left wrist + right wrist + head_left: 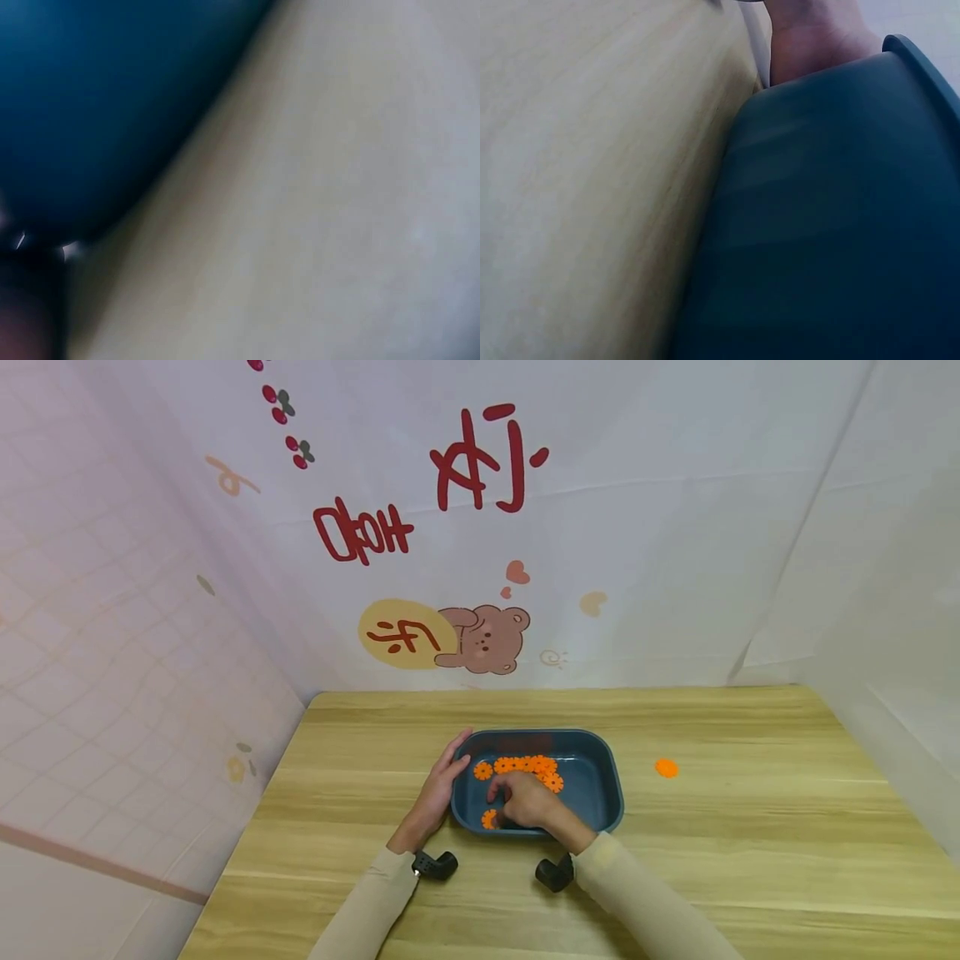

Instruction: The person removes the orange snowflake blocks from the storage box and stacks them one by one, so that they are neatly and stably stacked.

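A dark blue rectangular basin (592,777) stands on the table with several orange, notched flower-shaped discs (528,764) inside. My left hand (435,793) holds the basin's left side, its thumb over the rim and its fingers along the outer wall. Inside the basin is my right hand (525,800), bent downward, with its index finger and thumb apart. One orange disc (489,819) lies right by the thumb tip, near the front left corner. The basin's outer wall (817,210) fills much of the right wrist view, with the left hand (810,37) behind it.
A single orange disc (666,767) lies on the wooden table (750,843) to the right of the basin. White printed cloth (637,510) hangs at the table's back, with more cloth along the left and right sides. Both wrists carry black camera mounts (555,872).
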`<state>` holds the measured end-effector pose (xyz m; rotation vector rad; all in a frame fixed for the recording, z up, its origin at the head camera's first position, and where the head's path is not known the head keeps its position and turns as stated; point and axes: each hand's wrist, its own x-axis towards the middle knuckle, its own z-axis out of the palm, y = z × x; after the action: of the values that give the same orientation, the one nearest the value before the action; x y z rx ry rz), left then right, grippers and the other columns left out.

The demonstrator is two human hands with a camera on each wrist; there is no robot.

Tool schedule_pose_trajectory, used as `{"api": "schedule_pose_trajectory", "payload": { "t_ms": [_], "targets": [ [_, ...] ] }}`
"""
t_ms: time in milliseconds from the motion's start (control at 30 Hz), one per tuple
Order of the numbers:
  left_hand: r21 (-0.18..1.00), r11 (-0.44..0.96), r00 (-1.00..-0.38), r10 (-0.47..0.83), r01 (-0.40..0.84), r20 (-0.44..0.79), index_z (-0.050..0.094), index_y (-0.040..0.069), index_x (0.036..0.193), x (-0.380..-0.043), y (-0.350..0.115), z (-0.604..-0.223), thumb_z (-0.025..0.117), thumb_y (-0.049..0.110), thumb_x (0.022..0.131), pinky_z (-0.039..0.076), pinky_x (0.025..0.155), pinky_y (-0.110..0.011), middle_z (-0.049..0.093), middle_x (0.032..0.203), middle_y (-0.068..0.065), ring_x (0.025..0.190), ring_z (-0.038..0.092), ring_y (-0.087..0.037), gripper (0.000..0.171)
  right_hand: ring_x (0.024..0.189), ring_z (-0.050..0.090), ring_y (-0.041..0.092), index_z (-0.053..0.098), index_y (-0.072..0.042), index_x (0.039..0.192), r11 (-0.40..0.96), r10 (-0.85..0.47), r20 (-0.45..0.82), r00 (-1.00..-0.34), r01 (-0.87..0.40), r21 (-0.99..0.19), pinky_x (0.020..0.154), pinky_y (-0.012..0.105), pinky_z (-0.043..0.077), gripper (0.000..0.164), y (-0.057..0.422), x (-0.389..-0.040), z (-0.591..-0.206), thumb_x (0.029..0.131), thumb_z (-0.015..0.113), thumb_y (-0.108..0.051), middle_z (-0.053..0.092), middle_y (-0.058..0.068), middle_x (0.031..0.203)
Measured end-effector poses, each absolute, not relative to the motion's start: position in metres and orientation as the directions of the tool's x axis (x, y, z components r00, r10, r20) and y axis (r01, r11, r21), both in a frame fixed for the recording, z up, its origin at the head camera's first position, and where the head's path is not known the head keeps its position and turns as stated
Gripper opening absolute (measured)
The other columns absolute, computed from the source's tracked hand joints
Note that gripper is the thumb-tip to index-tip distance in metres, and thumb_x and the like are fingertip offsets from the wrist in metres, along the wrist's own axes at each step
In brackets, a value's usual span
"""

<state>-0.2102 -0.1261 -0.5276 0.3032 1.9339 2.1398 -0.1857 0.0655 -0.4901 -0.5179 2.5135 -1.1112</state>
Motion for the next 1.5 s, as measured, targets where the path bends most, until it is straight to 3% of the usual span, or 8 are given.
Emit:
{"api": "schedule_pose_trajectory", "payload": {
  "t_ms": [300,600,1100,1500],
  "targets": [
    [0.994,-0.096,-0.947,0.321,-0.044,-0.011,0.028,0.014,0.157,-0.2102,-0.1269,-0.5287,0.044,0.028,0.106,0.016,0.120,-0.046,0.022,0.163,0.002,0.150,0.019,-0.020,0.056,0.055,0.047,0.012,0.072,-0.011,0.083,0.632,-0.455,-0.157,-0.877,-0.193,-0.751,0.054,0.026,0.039,0.013,0.0646,-0.1845,-0.4912,0.076,0.082,-0.005,0.054,-0.002,0.058],
    [0.993,-0.112,-0.946,0.324,-0.041,-0.003,0.029,0.014,0.157,-0.2100,-0.1275,-0.5297,0.044,0.028,0.106,0.017,0.120,-0.046,0.023,0.163,0.001,0.149,0.022,-0.020,0.055,0.067,0.057,0.011,0.069,-0.009,0.079,0.653,-0.466,-0.191,-0.864,-0.190,-0.733,0.071,0.033,0.052,0.011,0.0633,-0.1838,-0.4906,0.079,0.078,-0.002,0.066,-0.004,0.069],
    [0.993,-0.112,-0.941,0.339,-0.034,0.006,0.027,0.012,0.157,-0.2107,-0.1279,-0.5276,0.042,0.027,0.107,0.017,0.120,-0.048,0.022,0.164,-0.001,0.148,0.023,-0.022,0.055,0.067,0.056,0.013,0.062,-0.005,0.082,0.573,-0.450,-0.204,-0.870,-0.106,-0.813,0.064,0.028,0.046,0.014,0.0649,-0.1858,-0.4871,0.080,0.064,0.009,0.064,0.000,0.073],
    [0.995,-0.097,-0.944,0.329,-0.036,-0.002,0.028,0.013,0.157,-0.2093,-0.1276,-0.5270,0.042,0.027,0.107,0.016,0.120,-0.047,0.022,0.164,0.001,0.149,0.021,-0.022,0.054,0.067,0.056,0.013,0.064,-0.005,0.092,0.505,-0.482,-0.118,-0.868,-0.166,-0.847,0.066,0.026,0.046,0.012,0.0660,-0.1847,-0.4843,0.084,0.069,0.002,0.062,-0.001,0.074]
  ]
}}
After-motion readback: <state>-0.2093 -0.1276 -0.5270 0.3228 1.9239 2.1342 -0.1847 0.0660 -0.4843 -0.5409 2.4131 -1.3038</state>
